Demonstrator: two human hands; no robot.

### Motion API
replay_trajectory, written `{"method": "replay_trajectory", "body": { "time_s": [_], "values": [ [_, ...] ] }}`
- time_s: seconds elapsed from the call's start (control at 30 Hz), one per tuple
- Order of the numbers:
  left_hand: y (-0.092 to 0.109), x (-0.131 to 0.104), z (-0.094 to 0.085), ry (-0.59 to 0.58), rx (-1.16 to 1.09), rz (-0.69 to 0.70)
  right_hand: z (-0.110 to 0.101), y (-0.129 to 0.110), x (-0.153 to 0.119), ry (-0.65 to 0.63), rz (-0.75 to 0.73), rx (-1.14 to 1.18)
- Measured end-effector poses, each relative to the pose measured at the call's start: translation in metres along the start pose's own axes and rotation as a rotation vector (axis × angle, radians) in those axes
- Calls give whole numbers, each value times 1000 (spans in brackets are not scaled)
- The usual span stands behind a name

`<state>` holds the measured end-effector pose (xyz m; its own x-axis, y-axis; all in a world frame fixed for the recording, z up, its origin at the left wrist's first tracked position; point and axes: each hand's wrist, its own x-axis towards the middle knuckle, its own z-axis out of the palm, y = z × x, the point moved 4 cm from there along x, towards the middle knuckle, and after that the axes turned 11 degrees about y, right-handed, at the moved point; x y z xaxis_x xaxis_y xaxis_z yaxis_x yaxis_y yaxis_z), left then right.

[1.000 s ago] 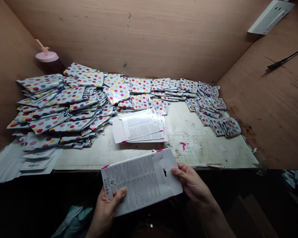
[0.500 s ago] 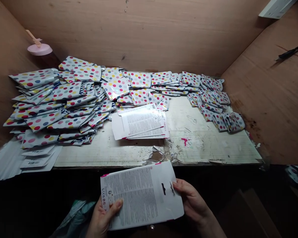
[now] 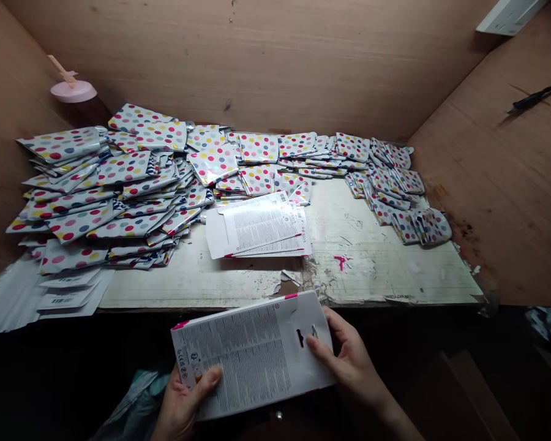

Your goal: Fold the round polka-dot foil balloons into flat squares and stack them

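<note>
A white printed cardboard packaging box (image 3: 248, 361), flat-looking with pink corners and a hang-hole flap, is held tilted in front of the table edge. My left hand (image 3: 188, 392) grips its left end, thumb on the printed face and fingers behind. My right hand (image 3: 344, 355) pinches the flap end, its thumb beside the hanging slot and the other fingers behind. Beyond it on the table lies a small stack of similar printed boxes (image 3: 257, 226). Whether anything is inside the held box is hidden.
Folded polka-dot packets (image 3: 82, 220) are piled high at the left, with more packets (image 3: 390, 184) along the back and right. White labelled sheets (image 3: 68, 297) lie at the left front. A pink-lidded cup (image 3: 73, 92) stands in the left corner. Wooden panels (image 3: 257, 61) enclose the worn table (image 3: 371, 269).
The held box has moved slightly left and up. My right thumb has shifted from the flap's edge inward onto its face, beside the slot. The left hand keeps its hold.
</note>
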<state>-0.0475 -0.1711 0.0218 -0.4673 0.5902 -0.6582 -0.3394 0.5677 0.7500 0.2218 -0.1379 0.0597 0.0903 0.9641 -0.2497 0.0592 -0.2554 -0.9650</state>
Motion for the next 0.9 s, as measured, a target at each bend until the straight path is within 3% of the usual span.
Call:
{"method": "replay_trajectory", "body": {
  "time_s": [0.13,0.2,0.3,0.47,0.67,0.9],
  "values": [
    [-8,1,-8,53,9,31,-6,7,-6,422,-393,-332],
    [-12,-1,-5,50,22,24,-3,10,-10,538,-540,-477],
    [-12,-7,7,22,30,37,3,11,-8,557,-593,-659],
    [-4,-18,27,5,26,92,3,10,6,607,-544,-771],
    [4,-22,38,-6,8,50,-4,14,24,479,-494,-602],
    [10,-16,34,6,0,67,2,12,25,317,-441,-412]
  ]
}}
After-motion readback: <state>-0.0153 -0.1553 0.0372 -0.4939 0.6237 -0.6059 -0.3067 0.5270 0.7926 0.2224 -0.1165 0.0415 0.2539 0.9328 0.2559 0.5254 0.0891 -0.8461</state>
